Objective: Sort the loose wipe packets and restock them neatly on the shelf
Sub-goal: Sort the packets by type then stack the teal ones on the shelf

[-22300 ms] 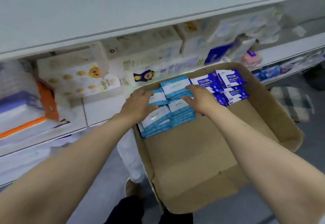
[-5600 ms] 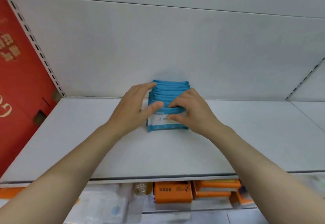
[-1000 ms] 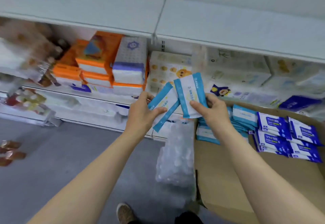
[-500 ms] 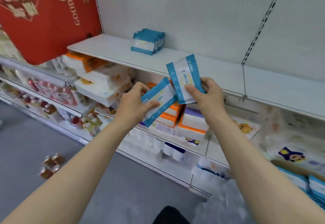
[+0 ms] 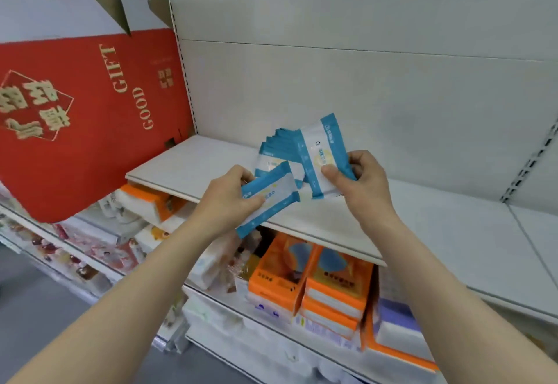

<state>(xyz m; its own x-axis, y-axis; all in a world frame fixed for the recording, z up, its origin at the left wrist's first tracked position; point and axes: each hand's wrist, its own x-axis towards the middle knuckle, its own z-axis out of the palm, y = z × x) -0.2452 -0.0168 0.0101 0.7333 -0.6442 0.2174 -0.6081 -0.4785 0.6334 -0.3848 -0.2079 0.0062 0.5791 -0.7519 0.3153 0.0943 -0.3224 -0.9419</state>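
My left hand (image 5: 230,199) grips a blue-and-white wipe packet (image 5: 269,199) tilted in front of the white shelf (image 5: 193,163). My right hand (image 5: 360,181) pinches a second, similar wipe packet (image 5: 323,157) held upright a little higher. Behind both packets a row of the same blue packets (image 5: 276,149) stands on the shelf, partly hidden by the held ones. Both hands hover over the shelf's front edge.
A large red gift box (image 5: 84,118) leans at the shelf's left end. Orange and white tissue packs (image 5: 317,281) fill the shelf below. The white shelf stretches bare to the right. Grey floor (image 5: 39,317) lies at lower left.
The view has swung from the carton up to the shelf. Both hands, each still holding a packet, have come close in front of the row of packets on the shelf.
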